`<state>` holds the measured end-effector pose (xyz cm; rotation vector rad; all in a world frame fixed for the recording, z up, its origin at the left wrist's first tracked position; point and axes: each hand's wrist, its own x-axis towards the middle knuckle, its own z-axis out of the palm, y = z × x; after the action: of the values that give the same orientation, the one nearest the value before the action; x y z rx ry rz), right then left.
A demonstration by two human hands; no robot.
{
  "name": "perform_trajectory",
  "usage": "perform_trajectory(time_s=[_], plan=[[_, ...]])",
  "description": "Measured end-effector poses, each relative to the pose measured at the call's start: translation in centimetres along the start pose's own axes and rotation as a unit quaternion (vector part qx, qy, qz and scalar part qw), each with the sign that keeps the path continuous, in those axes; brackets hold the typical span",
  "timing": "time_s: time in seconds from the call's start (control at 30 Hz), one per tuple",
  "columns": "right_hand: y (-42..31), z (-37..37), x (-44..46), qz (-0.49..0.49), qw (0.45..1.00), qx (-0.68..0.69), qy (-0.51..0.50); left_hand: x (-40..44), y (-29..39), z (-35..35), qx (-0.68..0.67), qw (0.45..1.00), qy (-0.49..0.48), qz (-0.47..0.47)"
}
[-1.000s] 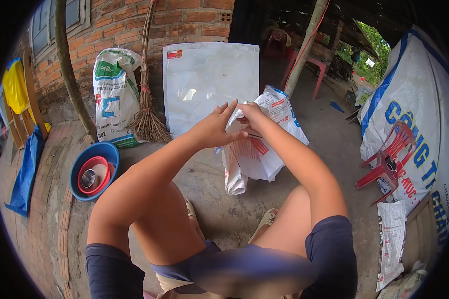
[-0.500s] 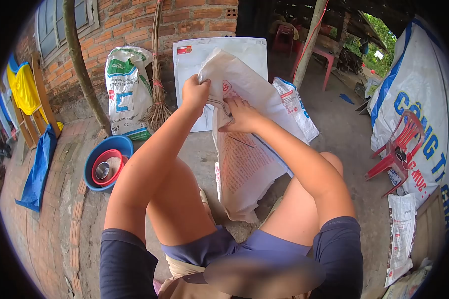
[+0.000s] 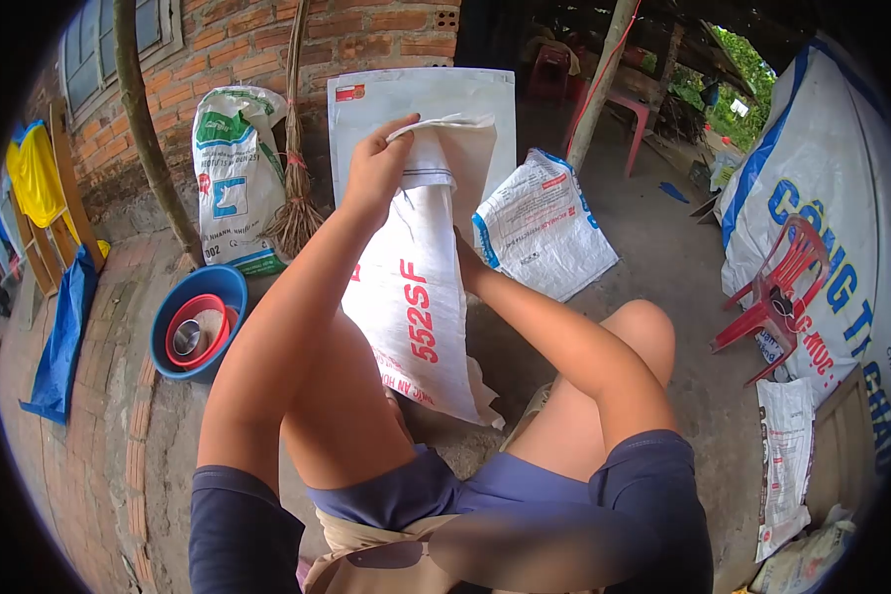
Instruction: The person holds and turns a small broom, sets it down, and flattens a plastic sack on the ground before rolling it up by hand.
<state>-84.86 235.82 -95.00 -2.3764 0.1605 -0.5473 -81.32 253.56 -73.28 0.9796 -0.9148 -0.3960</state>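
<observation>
A white woven sack [image 3: 406, 297] with red lettering "552SF" hangs upright between my knees. At its top edge my left hand [image 3: 376, 176] is closed, the fingers wrapped round the folded rim. A dark stitched band crosses the sack just below that grip. My right hand [image 3: 472, 265] is at the sack's right edge, its fingers hidden behind the material, so their grip cannot be seen. Another printed white sack [image 3: 549, 226] with blue edges lies on the ground just beyond my right hand.
A pale board [image 3: 421, 84] leans on the brick wall, beside a straw broom [image 3: 295, 213] and a full white-green sack [image 3: 233, 178]. Left of my knee stands a blue basin [image 3: 230, 287] holding a red one. At right are a small red chair [image 3: 777, 287] and a big tarpaulin [image 3: 812, 168].
The sack has turned, so its "552SF" side now shows. My right hand has gone from its near face to behind its right edge. My left hand keeps hold at the top.
</observation>
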Motion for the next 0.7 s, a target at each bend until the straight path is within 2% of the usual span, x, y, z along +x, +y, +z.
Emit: perform_trajectory(time_s=[0.03, 0.07, 0.1, 0.13, 0.2, 0.23, 0.27, 0.33, 0.4, 0.47, 0.5, 0.53, 0.6, 0.63, 0.67, 0.7], plan=[[-0.9, -0.6, 0.8, -0.020, 0.976, 0.205, 0.070, -0.3, -0.6, 0.3, 0.022, 0.999, -0.027, -0.020], [-3.4, -2.2, 1.0, -0.022, 0.977, 0.200, 0.067, -0.8, -1.3, 0.6, 0.064, 0.996, -0.038, -0.046], [-7.4, -4.4, 0.9, -0.030, 0.891, 0.445, 0.083, -1.1, -1.6, 1.1, 0.077, 0.995, -0.068, -0.015], [-9.6, -5.9, 1.1, -0.034, 0.745, 0.660, 0.092, -1.0, -1.8, 1.6, 0.090, 0.991, -0.098, 0.016], [-7.9, -8.3, 2.5, -0.004, 0.774, 0.612, 0.163, -1.5, -1.2, 2.3, 0.069, 0.984, -0.151, -0.063], [-9.6, -10.3, 2.3, 0.058, 0.862, 0.443, 0.241, -0.6, -2.1, 1.8, 0.138, 0.967, -0.213, -0.030], [-11.1, -12.2, 2.1, 0.119, 0.910, 0.253, 0.305, -0.8, -2.4, 2.2, 0.137, 0.966, -0.215, -0.038], [-8.6, -14.7, 4.2, 0.115, 0.924, 0.166, 0.324, -1.5, -1.6, 3.5, 0.316, 0.927, -0.203, -0.015], [-7.6, -16.9, 5.3, 0.104, 0.941, 0.130, 0.295, -0.6, -2.4, 4.5, 0.318, 0.924, -0.210, -0.036], [-10.7, -18.8, 4.6, 0.173, 0.947, 0.155, 0.220, 0.7, -4.6, 5.3, 0.357, 0.910, -0.208, -0.036], [-10.9, -18.1, 4.9, 0.084, 0.949, 0.138, 0.270, 1.7, -5.8, 5.6, 0.404, 0.894, -0.196, -0.015], [-10.8, -18.6, 4.6, 0.124, 0.962, 0.097, 0.222, 2.8, -6.9, 5.8, 0.400, 0.895, -0.196, -0.017], [-8.4, -17.9, 5.5, 0.032, 0.967, 0.095, 0.235, 5.6, -9.2, 5.4, 0.472, 0.862, -0.167, -0.083], [-7.2, -17.6, 5.7, 0.070, 0.964, 0.059, 0.251, 7.1, -10.5, 5.2, 0.494, 0.854, -0.133, -0.097], [-6.4, -17.9, 5.7, 0.073, 0.963, 0.059, 0.253, 8.2, -10.5, 5.2, 0.494, 0.845, -0.124, -0.163], [-5.6, -18.4, 5.6, 0.064, 0.976, 0.066, 0.198, 9.6, -11.9, 4.9, 0.448, 0.864, -0.133, -0.185]])
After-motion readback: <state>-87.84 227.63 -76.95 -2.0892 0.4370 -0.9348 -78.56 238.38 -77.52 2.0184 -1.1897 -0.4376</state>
